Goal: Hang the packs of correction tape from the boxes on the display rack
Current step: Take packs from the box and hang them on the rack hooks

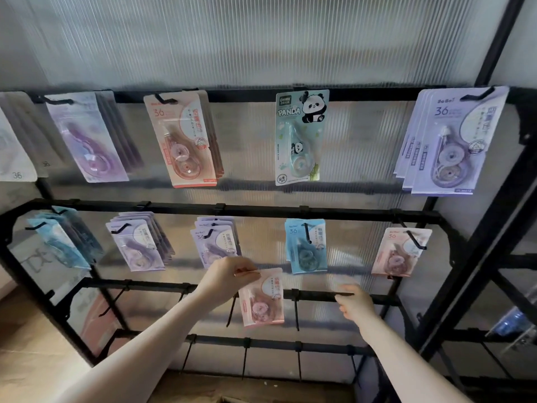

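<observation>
Grip, left hand (pixel 225 276): fingers and thumb pinch the top edge of a pink correction-tape pack (pixel 263 299), at the card's header where the hang hole should lie

Grip, right hand (pixel 356 303): fingers curled round the third crossbar (pixel 316 295) of the display rack (pixel 453 286), to the right of the pack; it holds no pack

Pack position: hanging in front of the third crossbar, below the lilac packs (pixel 213 241) on the bar above, between two bare hooks (pixel 295 311)

Handling (judgement): light; stiff card backing, clear blister likely slippery and easily dented, so the flat header is the better hold

Next demand (judgement): line the hole up with a hook tip; the hole itself is hidden by the fingers
</observation>
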Tool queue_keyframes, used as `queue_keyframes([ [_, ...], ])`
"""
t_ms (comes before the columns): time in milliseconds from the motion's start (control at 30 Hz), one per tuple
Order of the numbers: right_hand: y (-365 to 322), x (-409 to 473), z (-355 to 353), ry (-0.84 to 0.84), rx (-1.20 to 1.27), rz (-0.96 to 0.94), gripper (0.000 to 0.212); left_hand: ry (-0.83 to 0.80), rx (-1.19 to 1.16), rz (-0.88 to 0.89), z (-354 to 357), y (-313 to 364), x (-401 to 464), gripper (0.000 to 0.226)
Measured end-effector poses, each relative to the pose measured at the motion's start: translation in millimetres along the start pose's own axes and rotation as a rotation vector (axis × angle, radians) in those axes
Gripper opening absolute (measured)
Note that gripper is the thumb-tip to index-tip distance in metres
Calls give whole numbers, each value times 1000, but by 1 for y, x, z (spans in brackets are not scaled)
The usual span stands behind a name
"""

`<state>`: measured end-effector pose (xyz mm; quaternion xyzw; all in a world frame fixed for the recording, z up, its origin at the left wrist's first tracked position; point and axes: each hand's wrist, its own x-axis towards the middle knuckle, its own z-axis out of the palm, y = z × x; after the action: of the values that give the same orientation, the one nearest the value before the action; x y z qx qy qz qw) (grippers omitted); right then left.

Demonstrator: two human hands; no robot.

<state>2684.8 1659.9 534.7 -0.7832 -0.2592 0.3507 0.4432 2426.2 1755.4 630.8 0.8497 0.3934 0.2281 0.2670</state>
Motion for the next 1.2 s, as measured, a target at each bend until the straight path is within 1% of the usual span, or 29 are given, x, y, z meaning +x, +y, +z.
queue_keyframes([
  [67,2,-10,-9,56,-87,-32,32,-8,17,37,0,6,2,11],
  [167,6,-26,-26,164,-224,-68,31,-11,32,70,2,16,3,12],
  [333,12,-49,-60,290,-464,-98,32,-18,36,70,14,35,4,11],
  [433,13,-60,-82,334,-612,-150,30,-17,10,47,26,54,3,7],
  [500,13,-67,-96,357,-707,-208,29,-18,5,34,35,69,3,7],
  [600,15,-76,-117,389,-812,-353,28,8,-8,-2,50,95,5,6],
  [667,19,-80,-131,405,-863,-458,27,37,-17,-24,63,114,6,9],
  [767,28,-82,-151,418,-961,-542,25,95,-26,-24,81,145,7,16],
  [833,33,-82,-161,412,-999,-557,26,136,-37,-6,91,162,8,15],
  [933,47,-77,-172,448,-1034,-605,38,152,-30,14,100,177,12,13],
  [1100,60,-69,-180,503,-1042,-592,38,159,-1,54,113,192,29,15],
  [1200,62,-68,-184,521,-1033,-623,40,159,-4,71,122,200,43,14],
])
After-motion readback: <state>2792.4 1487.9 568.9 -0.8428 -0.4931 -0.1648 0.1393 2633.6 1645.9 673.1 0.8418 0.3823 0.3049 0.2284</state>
